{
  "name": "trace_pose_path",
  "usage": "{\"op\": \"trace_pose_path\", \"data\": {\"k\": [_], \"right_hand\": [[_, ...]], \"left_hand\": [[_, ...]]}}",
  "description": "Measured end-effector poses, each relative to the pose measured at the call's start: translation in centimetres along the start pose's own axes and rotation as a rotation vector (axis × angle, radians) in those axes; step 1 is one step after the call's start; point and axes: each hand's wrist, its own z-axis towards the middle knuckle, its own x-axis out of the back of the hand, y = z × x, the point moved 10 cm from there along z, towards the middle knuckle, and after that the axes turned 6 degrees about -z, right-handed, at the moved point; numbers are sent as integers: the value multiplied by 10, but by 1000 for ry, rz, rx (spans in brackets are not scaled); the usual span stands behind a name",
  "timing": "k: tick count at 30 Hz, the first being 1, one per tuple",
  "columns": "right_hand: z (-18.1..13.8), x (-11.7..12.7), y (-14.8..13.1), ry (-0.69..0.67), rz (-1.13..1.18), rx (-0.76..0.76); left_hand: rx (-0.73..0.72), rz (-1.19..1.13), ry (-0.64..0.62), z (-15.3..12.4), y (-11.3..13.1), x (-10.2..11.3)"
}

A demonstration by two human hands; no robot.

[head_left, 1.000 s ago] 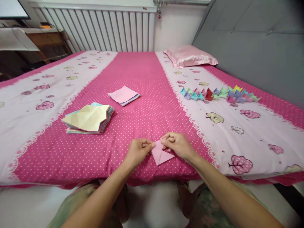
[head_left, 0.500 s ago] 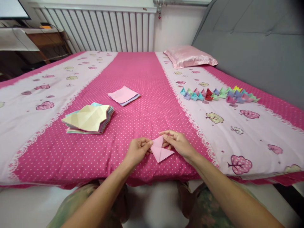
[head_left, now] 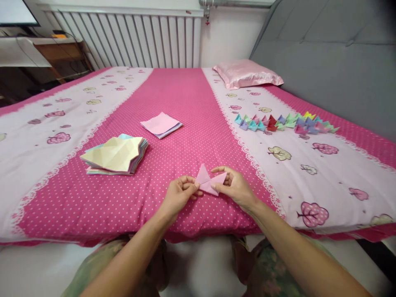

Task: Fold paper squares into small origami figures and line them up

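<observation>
A folded pink origami paper [head_left: 208, 184] is held between my two hands, just above the near edge of the bed. Two pointed flaps stand out from it, one upward and one to the upper right. My left hand [head_left: 180, 193] pinches its left corner between thumb and fingers. On the other side my right hand [head_left: 235, 188] grips the right part, thumb on top and fingers behind, partly hidden by the paper.
Left of my hands lies a thick stack of creased papers [head_left: 114, 154], pale yellow on top. Beyond it sits a smaller stack of pink square paper [head_left: 161, 123]. Several small coloured folded paper pieces [head_left: 291, 121] stand in rows at right. A pink pillow [head_left: 247, 74] rests farther back.
The pink paper has been turned, so its flaps now point up and to the upper right. My right thumb has moved lower onto its front; my left hand stays nearly in place.
</observation>
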Motion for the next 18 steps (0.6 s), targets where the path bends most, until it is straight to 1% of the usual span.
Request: {"op": "trace_pose_path", "data": {"k": [2, 5, 9, 14, 18], "right_hand": [[0, 0, -3, 10, 57, 15], [-1, -6, -7, -26, 122, 49], [-1, -8, -7, -38, 110, 70], [-1, -4, -9, 5, 98, 74], [0, -2, -9, 12, 79, 73]], "left_hand": [[-1, 17, -27, 0, -1, -3], [-24, 23, -96, -2, 1, -11], [-53, 67, -180, -5, 4, -19], [-57, 138, -193, -5, 2, -18], [-47, 91, -177, -5, 2, -18]]}}
